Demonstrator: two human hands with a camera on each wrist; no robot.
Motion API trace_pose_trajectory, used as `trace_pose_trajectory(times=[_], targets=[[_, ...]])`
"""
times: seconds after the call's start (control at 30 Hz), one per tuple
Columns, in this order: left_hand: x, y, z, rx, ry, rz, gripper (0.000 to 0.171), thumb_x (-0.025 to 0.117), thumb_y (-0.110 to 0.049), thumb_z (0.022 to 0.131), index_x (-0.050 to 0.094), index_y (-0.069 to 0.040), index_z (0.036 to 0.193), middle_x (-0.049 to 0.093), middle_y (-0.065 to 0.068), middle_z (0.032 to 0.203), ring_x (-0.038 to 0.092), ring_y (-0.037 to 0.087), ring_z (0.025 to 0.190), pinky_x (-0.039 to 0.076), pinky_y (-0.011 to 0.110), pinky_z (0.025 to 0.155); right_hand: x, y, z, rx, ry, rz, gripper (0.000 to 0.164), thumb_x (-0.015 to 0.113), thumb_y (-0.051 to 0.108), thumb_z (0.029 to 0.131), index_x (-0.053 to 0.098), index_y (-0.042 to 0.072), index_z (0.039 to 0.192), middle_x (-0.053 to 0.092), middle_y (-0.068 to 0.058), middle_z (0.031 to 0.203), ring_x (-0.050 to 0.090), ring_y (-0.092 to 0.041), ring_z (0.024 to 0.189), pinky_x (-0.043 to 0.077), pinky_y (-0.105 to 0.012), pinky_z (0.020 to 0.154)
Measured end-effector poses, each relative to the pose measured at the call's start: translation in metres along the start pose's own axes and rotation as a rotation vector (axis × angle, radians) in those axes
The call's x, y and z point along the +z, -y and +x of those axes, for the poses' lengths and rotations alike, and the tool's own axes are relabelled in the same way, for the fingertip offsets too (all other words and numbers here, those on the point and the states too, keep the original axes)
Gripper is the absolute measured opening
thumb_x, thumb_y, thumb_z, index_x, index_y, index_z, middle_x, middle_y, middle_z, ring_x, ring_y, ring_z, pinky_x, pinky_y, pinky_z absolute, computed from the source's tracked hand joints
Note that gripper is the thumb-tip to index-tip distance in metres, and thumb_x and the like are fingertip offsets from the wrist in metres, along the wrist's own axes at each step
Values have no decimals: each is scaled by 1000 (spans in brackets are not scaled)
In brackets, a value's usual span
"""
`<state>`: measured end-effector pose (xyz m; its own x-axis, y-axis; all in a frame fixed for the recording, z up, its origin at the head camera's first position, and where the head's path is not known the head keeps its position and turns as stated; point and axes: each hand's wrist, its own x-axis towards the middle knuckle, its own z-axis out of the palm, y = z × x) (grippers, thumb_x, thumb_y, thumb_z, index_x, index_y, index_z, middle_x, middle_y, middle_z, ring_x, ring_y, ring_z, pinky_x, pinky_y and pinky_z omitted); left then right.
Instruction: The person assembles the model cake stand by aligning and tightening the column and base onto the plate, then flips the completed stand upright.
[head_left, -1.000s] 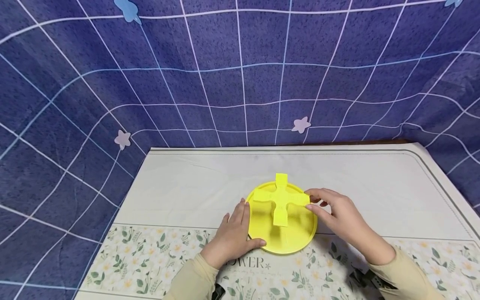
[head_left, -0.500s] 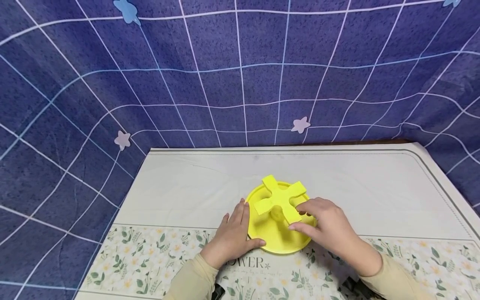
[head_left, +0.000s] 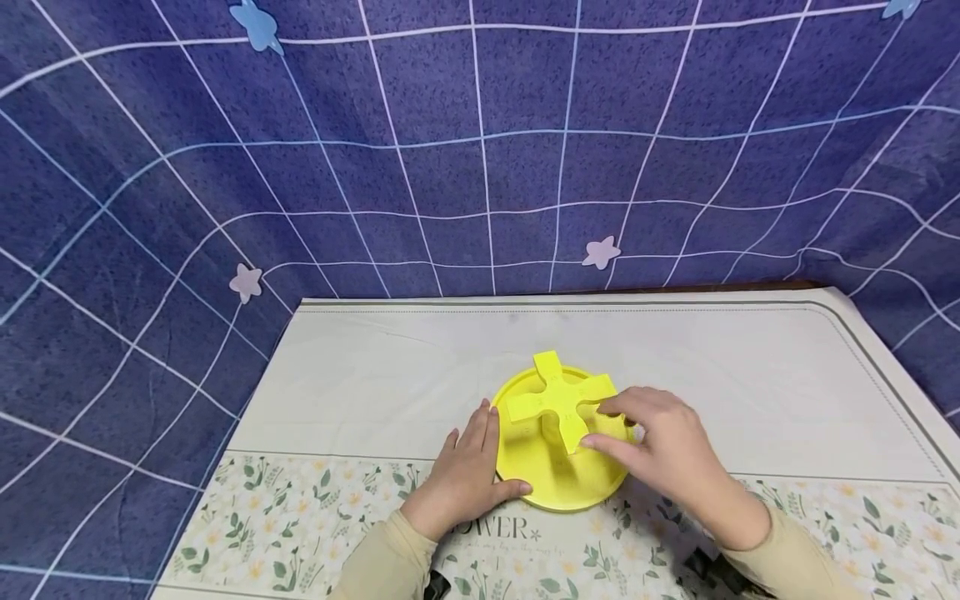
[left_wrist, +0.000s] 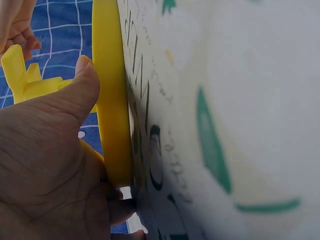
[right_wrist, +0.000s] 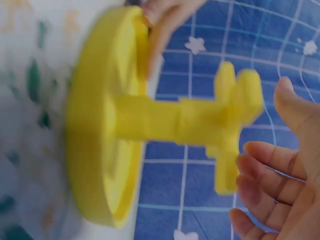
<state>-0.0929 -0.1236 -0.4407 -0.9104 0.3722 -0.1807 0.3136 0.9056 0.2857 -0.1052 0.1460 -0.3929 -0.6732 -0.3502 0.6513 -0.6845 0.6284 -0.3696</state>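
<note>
A yellow round base with a raised rim lies on the table. From its middle rises a short post, topped by a yellow four-armed cross. My left hand holds the base at its left side, fingers along the outer edge and thumb over the rim. Beside the right arms of the cross is my right hand, thumb and fingers spread apart. The right wrist view shows its fingertips close to the cross, with nothing gripped between them.
A white table cover with a flower-printed band lies under everything. Blue gridded cloth with star shapes hangs behind and at the sides. Dark straps show by both sleeves.
The cross has turned on its post. My right hand, earlier at the tip of its right arm, has let go and moved left and nearer. The left hand stays on the base.
</note>
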Motion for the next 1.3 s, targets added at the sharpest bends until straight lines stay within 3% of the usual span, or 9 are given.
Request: trace_pose_trajectory(times=[0.17, 0.33, 0.43, 0.6, 0.83, 1.07, 1.3], targets=[[-4, -2, -1, 0, 13, -10, 108, 57, -65, 86, 11, 6, 153, 3, 22, 161, 9, 31, 148, 20, 57, 113, -8, -12, 7, 86, -56, 34, 20, 81, 13, 78, 72, 12, 96, 69, 5, 96, 59, -12, 72, 42, -18, 51], [-4, -3, -1, 1, 18, -15, 109, 57, -66, 86, 11, 6, 153, 2, 21, 161, 8, 31, 148, 20, 57, 113, -5, -23, 7, 162, 62, 52, 31, 69, 7, 89, 67, 7, 120, 68, -6, 113, 64, -14, 80, 53, -34, 63], [-4, -3, -1, -2, 24, -21, 109, 56, -66, 86, 10, 5, 154, 2, 21, 161, 7, 31, 148, 19, 57, 113, -4, -26, 5, 208, 142, 86, 33, 64, 6, 93, 64, 4, 126, 68, -10, 115, 65, -17, 83, 54, -40, 68], [-4, -2, 0, -5, 27, -12, 109, 56, -66, 86, 10, 5, 154, 2, 21, 161, 7, 30, 148, 19, 57, 114, -6, -26, 1, 255, 177, 117, 29, 66, 5, 92, 67, 5, 121, 71, -4, 102, 65, -15, 81, 53, -33, 67], [-5, -2, 1, -4, 16, 3, 110, 56, -67, 85, 11, 6, 154, 2, 22, 161, 8, 31, 148, 19, 57, 113, -11, -18, -7, 310, 201, 140, 24, 76, 14, 85, 69, 16, 108, 70, 10, 92, 66, -11, 82, 45, -25, 57], [-5, -1, 1, 6, 3, 4, 109, 57, -66, 86, 11, 6, 153, 4, 22, 161, 9, 32, 148, 20, 58, 113, -5, -5, -11, 255, 213, 115, 26, 82, 22, 79, 70, 17, 102, 69, 11, 92, 64, -9, 80, 46, -25, 56], [-5, -2, -1, -1, 8, 6, 110, 57, -67, 85, 11, 6, 153, 4, 23, 161, 9, 32, 148, 20, 58, 113, 8, 8, -10, 87, 145, -7, 32, 85, 35, 73, 71, 15, 93, 68, 9, 84, 59, -7, 70, 47, -25, 57]])
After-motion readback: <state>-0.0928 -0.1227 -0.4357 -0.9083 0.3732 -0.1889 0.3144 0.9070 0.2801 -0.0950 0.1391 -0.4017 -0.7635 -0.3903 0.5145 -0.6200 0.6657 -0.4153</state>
